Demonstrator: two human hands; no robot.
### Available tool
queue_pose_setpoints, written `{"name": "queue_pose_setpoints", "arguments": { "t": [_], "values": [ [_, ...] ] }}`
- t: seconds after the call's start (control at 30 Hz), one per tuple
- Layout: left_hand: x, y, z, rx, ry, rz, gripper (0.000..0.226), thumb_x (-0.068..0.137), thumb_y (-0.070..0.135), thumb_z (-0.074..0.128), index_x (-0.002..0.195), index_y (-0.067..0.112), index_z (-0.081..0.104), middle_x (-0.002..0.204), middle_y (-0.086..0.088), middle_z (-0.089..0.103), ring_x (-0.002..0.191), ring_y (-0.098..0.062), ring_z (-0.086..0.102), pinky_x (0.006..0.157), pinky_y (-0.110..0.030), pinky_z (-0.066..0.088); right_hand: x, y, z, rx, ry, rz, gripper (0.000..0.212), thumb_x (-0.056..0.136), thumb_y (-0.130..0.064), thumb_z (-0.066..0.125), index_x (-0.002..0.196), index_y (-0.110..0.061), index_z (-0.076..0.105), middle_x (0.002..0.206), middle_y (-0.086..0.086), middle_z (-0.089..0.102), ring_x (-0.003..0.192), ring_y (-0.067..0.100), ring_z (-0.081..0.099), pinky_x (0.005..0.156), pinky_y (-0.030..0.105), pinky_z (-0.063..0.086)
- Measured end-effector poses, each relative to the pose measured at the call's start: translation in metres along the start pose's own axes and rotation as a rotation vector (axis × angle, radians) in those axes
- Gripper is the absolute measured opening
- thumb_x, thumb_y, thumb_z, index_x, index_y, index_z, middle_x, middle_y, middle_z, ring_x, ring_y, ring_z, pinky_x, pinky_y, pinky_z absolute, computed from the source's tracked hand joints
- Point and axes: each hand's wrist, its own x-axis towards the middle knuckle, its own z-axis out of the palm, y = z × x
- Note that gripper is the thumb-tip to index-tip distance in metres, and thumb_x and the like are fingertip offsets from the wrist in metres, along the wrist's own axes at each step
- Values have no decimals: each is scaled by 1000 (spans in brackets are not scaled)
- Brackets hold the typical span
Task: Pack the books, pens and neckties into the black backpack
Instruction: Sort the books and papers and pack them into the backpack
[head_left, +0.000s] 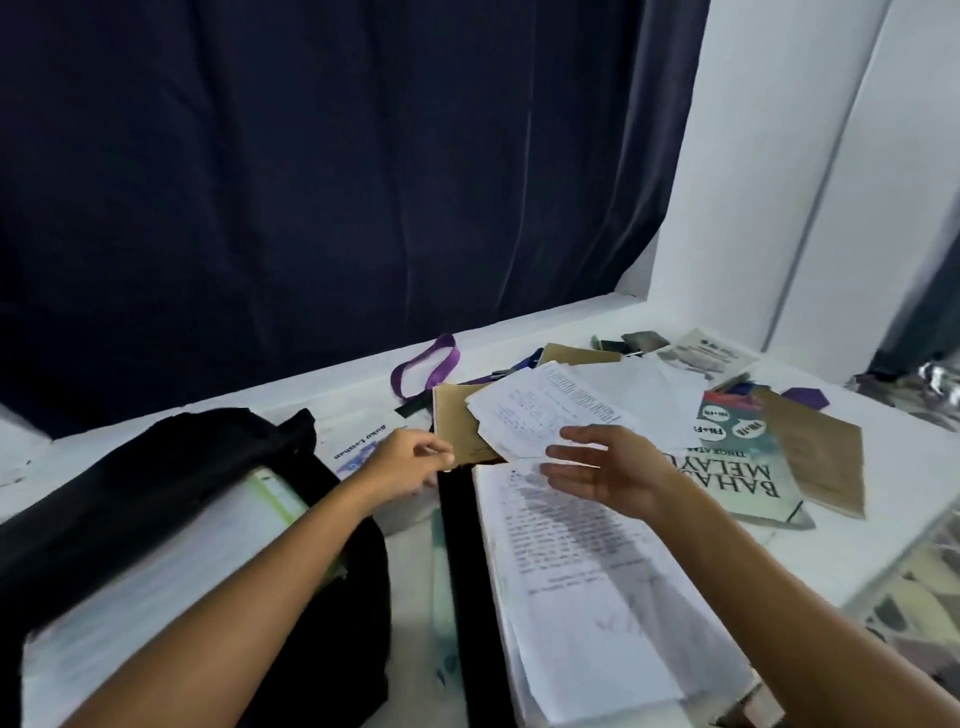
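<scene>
The black backpack (171, 467) lies open at the left with white and green-edged books (270, 499) inside. My left hand (410, 462) reaches over it, fingers loosely curled at the near corner of a brown-covered book (457, 426); motion blur hides any contact. My right hand (597, 467) hovers open, palm toward the left, above a thick stack of printed sheets (571, 571) and just below loose handwritten pages (545, 410). A teal "Bahasa Melayu" book (748, 473) lies to the right. A purple strap (426, 364) and pens (509, 370) lie further back.
A white exercise book (358, 447) lies between backpack and brown book. Another brown book (821, 457) and a purple piece (805, 397) sit at the right, small dark items (628, 340) at the back. A dark curtain (311, 182) hangs behind the white table (883, 530).
</scene>
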Motion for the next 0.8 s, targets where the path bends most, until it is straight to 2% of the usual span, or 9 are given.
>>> {"name": "queue_pose_setpoints", "arguments": {
  "t": [0.17,0.27,0.33,0.37,0.53,0.6,0.67,0.7,0.8],
  "values": [
    [57,14,53,-144,20,-204,11,91,21,67,101,18,62,100,-6,67,76,-17,61,70,-30,51,53,-46,-81,-16,146,-16,12,93,-6,52,101,-1,59,101,22,63,80,39,63,52,41,60],
    [97,24,78,-190,133,-314,14,87,22,69,96,17,60,96,-6,64,78,-21,59,66,-29,48,95,-79,-129,-86,206,-18,12,95,-8,51,99,-1,60,106,25,62,80,39,64,63,42,60],
    [114,26,88,-170,213,-378,19,84,25,70,96,15,59,92,-5,63,80,-23,60,64,-29,45,114,-97,-151,-110,255,-9,9,94,-6,51,95,0,58,97,24,61,73,37,60,70,45,55],
    [123,25,93,-157,245,-410,21,82,26,71,94,15,59,89,-4,62,81,-24,61,63,-29,45,123,-105,-163,-115,292,-17,8,94,-4,50,96,0,56,91,22,59,68,34,57,69,44,52],
    [143,26,112,-191,387,-499,31,71,27,75,73,13,47,65,-4,52,63,-21,53,59,-25,38,159,-140,-213,-287,511,-80,8,89,2,56,95,2,51,73,15,46,57,26,47,42,30,48],
    [149,28,118,-182,415,-530,33,74,25,76,84,2,55,77,-16,60,71,-27,60,58,-26,37,169,-148,-222,-320,507,-40,10,88,4,57,90,3,47,71,15,44,57,28,47,33,30,47],
    [156,29,122,-189,421,-524,64,71,28,82,118,-6,54,110,-24,64,92,-32,66,65,-30,49,180,-152,-226,-357,476,-20,10,89,3,57,92,4,47,69,15,43,54,28,48,32,29,45],
    [159,28,125,-206,411,-516,72,67,30,86,123,-2,53,112,-20,66,91,-29,68,64,-31,53,186,-154,-227,-378,459,-19,12,88,3,57,96,5,48,68,15,42,53,27,48,35,29,46],
    [172,26,133,-190,408,-465,68,56,29,92,113,10,59,100,-5,73,80,-19,71,66,-36,60,201,-155,-228,-437,437,-43,16,85,-2,60,94,2,47,66,13,42,53,24,45,49,29,41]
  ]
}}
